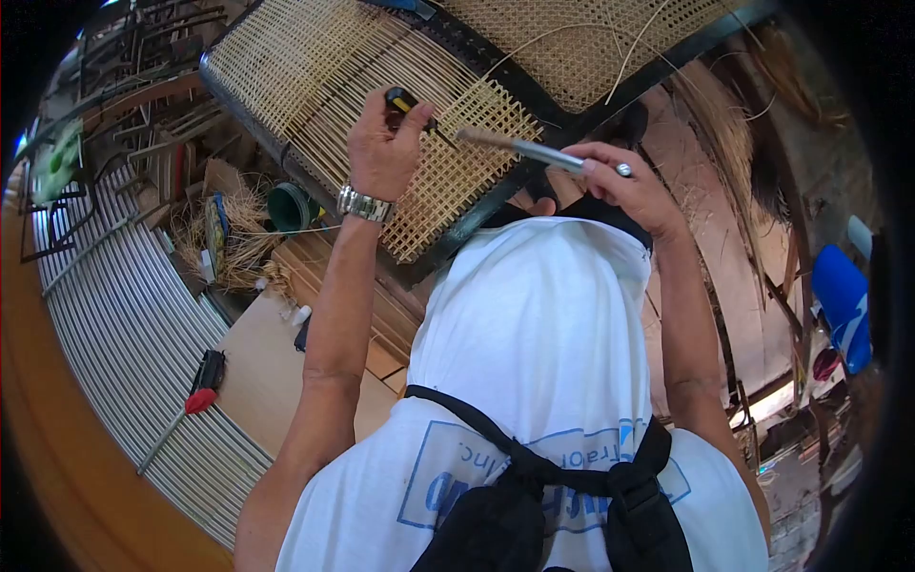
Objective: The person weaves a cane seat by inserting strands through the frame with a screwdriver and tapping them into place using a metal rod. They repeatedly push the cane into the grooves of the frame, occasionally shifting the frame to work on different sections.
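My left hand (383, 151), with a metal watch (366, 204) at the wrist, is closed around a screwdriver (404, 99) with a black and yellow handle. Its thin shaft points down to the right, over the woven cane. My right hand (624, 183) grips a metal-shafted tool (548, 154) whose brown end reaches toward the screwdriver; its exact kind I cannot tell. Beneath both hands lies a dark-framed panel (448, 191) of pale cane, open lattice at the near end and parallel strands in the middle. Loose cane strands (634, 48) curl over the adjoining fine-woven panel (562, 62).
At left, a green container (289, 208) sits among straw-like scraps (243, 234). A corrugated metal sheet (124, 324) carries a black and red tool (202, 381). Long fibres (720, 124) hang at right, and a blue object (843, 300) lies farther out.
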{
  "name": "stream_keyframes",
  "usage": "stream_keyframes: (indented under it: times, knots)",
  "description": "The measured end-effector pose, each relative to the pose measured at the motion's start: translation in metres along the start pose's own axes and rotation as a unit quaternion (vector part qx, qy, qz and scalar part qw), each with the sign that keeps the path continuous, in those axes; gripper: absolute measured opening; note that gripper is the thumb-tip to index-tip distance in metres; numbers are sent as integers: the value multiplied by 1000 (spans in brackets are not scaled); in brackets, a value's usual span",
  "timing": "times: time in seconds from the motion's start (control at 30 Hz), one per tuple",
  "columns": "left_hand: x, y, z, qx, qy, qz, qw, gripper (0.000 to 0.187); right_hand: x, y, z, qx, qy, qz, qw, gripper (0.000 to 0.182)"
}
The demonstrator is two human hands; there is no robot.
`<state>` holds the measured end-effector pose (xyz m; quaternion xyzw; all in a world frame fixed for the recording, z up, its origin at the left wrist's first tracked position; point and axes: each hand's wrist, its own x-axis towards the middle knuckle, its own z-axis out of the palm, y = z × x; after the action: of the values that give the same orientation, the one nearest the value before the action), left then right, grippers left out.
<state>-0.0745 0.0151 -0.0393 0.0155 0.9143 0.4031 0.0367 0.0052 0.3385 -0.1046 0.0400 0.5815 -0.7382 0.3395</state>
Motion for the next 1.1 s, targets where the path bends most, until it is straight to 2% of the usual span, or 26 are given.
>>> stream_keyframes:
  times: [0.03,0.1,0.17,0.27,0.33,0.37,0.43,0.47,0.5,0.53,0.57,0.63,0.67,0.77,0.8,0.9,1.07,1.1]
  knots:
    - [-2,0,-1,-40,26,2,999,30,-3,2,0,1,0,2,1000,39]
    - [-3,0,0,-30,24,14,999,29,-7,4,-4,44,98,23,994,39]
    - [-5,1,3,28,-5,19,999,28,-9,3,-6,41,97,25,994,39]
    - [-9,2,4,0,-21,10,1000,27,-14,3,0,55,90,17,994,38]
    - [-10,-5,-3,-16,-26,0,1000,28,-19,-2,12,46,49,18,998,37]
    - [-11,-14,-8,-50,2,8,999,28,-19,8,11,50,9,11,999,36]
    - [-11,-20,-22,-81,35,10,996,28,-25,13,16,56,29,-13,998,37]
    - [-9,-23,-29,-131,78,-18,988,28,-26,17,16,55,22,-13,998,37]
    - [-6,-27,-35,-182,122,-46,975,28,-27,19,16,92,60,3,994,37]
    - [-3,-34,-40,-145,118,-40,981,30,-28,20,15,127,99,19,987,38]
    - [-2,-37,-39,-144,125,-43,981,30,-28,20,14,123,93,20,988,38]
    - [0,-36,-32,-60,121,-41,990,32,-26,12,18,69,62,37,995,43]
    - [0,-35,-28,-36,116,-9,993,34,-26,8,23,39,48,41,997,42]
    - [-3,-8,-18,-8,95,-6,995,34,-16,4,30,-18,-62,5,998,42]
    - [-4,-4,-19,22,91,-5,996,33,-10,4,38,-46,-75,-46,995,39]
    - [-5,2,-15,53,107,-8,993,33,-4,-9,49,-86,-118,-41,988,42]
    - [-11,-5,-2,53,97,0,994,32,9,3,62,-79,-105,-28,991,39]
    - [-12,-7,-1,31,100,8,994,32,10,6,64,-35,-62,-18,997,39]
